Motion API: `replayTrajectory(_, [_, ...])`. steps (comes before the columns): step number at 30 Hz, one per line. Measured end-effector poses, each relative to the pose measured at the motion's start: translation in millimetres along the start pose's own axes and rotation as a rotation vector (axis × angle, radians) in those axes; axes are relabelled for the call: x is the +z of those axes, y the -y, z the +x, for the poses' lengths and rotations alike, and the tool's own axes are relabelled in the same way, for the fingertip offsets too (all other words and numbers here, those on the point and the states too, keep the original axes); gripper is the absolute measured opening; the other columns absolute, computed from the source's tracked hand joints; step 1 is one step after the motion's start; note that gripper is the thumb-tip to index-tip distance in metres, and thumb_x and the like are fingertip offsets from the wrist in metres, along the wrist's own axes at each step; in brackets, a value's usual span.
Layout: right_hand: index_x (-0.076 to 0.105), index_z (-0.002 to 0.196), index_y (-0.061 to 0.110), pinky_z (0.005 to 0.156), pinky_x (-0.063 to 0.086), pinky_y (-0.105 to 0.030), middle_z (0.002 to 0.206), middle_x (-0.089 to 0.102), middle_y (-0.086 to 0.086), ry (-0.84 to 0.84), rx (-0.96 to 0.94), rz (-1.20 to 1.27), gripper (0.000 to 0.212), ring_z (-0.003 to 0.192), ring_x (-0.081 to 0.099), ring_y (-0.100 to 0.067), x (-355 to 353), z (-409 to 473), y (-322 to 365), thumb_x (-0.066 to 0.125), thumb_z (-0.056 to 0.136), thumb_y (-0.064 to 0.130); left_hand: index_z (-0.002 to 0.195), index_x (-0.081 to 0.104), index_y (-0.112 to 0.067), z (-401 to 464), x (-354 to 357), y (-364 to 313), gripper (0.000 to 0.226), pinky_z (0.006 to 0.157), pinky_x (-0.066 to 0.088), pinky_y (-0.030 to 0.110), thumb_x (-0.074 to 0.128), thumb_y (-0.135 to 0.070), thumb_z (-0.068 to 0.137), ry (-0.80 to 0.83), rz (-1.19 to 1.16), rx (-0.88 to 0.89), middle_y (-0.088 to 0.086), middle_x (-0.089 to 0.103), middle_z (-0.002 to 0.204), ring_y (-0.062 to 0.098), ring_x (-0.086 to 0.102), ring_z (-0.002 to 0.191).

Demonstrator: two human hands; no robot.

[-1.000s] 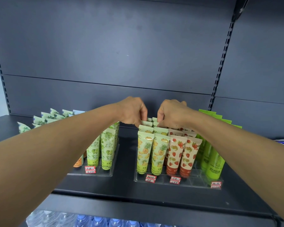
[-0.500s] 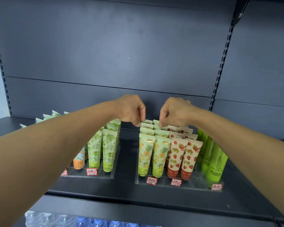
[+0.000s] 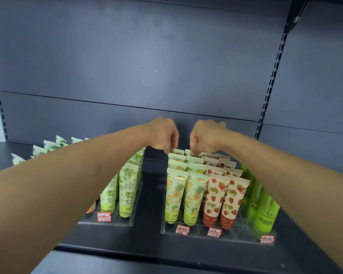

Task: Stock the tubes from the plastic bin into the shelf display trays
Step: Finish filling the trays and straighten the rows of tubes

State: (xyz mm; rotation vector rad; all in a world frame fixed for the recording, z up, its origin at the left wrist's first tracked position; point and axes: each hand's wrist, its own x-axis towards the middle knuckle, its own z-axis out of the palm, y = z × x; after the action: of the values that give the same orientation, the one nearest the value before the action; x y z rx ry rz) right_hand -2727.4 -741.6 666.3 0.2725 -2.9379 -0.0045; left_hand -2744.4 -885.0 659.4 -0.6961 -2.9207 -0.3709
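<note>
Tubes fill the clear display tray [image 3: 216, 237] at lower right of centre: pineapple tubes [image 3: 183, 194] in two left columns, strawberry tubes [image 3: 222, 200] in two columns beside them, plain green tubes [image 3: 263, 210] at the tray's right end. Front row stands upright, caps down, crimped ends up. Red price tags [image 3: 183, 229] sit on the tray's front lip; handwriting too small to read. Tube print shows "ING" near the caps, rest unreadable. Second tray [image 3: 115, 222] at lower left holds lime-print tubes [image 3: 126, 192], partly hidden behind the left forearm. Both trays rest on the dark shelf [image 3: 151, 206]. Plastic bin not in view.

Further back, left hand [image 3: 163, 136] and right hand [image 3: 204, 137] hang over the rear pineapple row, fingers curled down. Left fingers meet the crimp of the back-left tube, right fingers the back-right one; looks like a pinch on each, though the fingertips are hidden by the knuckles. Compared with a second ago the hands sit slightly higher and the rear tubes look seated level with their rows, so this pair is probably placed and the pineapple columns look full. Behind: bare grey back panel [image 3: 147, 66].
</note>
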Motion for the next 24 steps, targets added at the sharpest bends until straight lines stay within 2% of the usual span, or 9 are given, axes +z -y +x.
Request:
replayTrajectory(3, [0.070,0.083,0.019,0.085,0.025,-0.038,0.100,0.067,0.004,0.010,0.001,-0.035,0.005,0.108,0.049,-0.021,4.4,2.9,1.1,0.074,0.080,0.019,0.080,0.068,-0.017,3.1,3.5,-1.7,0.018,0.086,0.053,0.028,0.069,0.001,0.074,0.013,0.016,0.004,-0.006,0.063,0.070,0.016,0.064,0.086])
replayTrajectory(6, [0.064,0.076,0.022,0.084,0.024,-0.037,0.101,0.067,0.002,0.031,-0.001,-0.045,0.011,0.107,0.049,-0.021,6.3,4.7,1.7,0.072,0.082,0.015,0.075,0.067,-0.016,5.3,4.5,-1.3,0.022,0.085,0.054,0.030,0.068,0.005,0.072,0.019,0.019,0.005,-0.003,0.065,0.071,0.018,0.066,0.087])
replayTrajectory(9, [0.064,0.074,0.020,0.084,0.024,-0.037,0.100,0.067,0.001,0.038,0.001,-0.017,0.013,0.107,0.050,-0.021,7.5,6.1,2.9,0.071,0.082,0.011,0.073,0.067,-0.016,5.4,4.5,-0.2,0.020,0.082,0.053,0.026,0.072,0.003,0.071,0.004,0.011,0.008,-0.007,0.062,0.066,0.015,0.064,0.081])
replayTrajectory(16, [0.070,0.085,0.015,0.086,0.024,-0.036,0.099,0.068,0.001,0.031,0.026,0.049,0.009,0.108,0.050,-0.021,9.3,4.6,2.7,0.075,0.079,0.019,0.070,0.067,-0.017,4.0,5.5,1.2,0.020,0.081,0.053,0.026,0.073,0.002,0.073,-0.009,-0.011,0.009,-0.007,0.061,0.064,0.013,0.063,0.076])
replayTrajectory(19, [0.070,0.086,0.015,0.089,0.026,-0.037,0.098,0.067,0.002,0.034,0.041,0.058,0.013,0.106,0.050,-0.020,8.3,3.3,2.3,0.077,0.078,0.024,0.070,0.067,-0.017,4.5,6.5,1.8,0.020,0.083,0.054,0.028,0.073,0.002,0.072,-0.013,-0.020,0.007,-0.007,0.063,0.065,0.014,0.064,0.077])
replayTrajectory(24, [0.070,0.084,0.016,0.085,0.024,-0.037,0.098,0.068,0.002,0.017,0.036,0.075,0.010,0.106,0.051,-0.020,10.5,2.2,0.8,0.076,0.079,0.022,0.068,0.066,-0.018,4.3,7.6,0.9,0.022,0.084,0.055,0.030,0.072,0.002,0.073,-0.013,-0.030,0.007,-0.007,0.063,0.064,0.011,0.063,0.071])
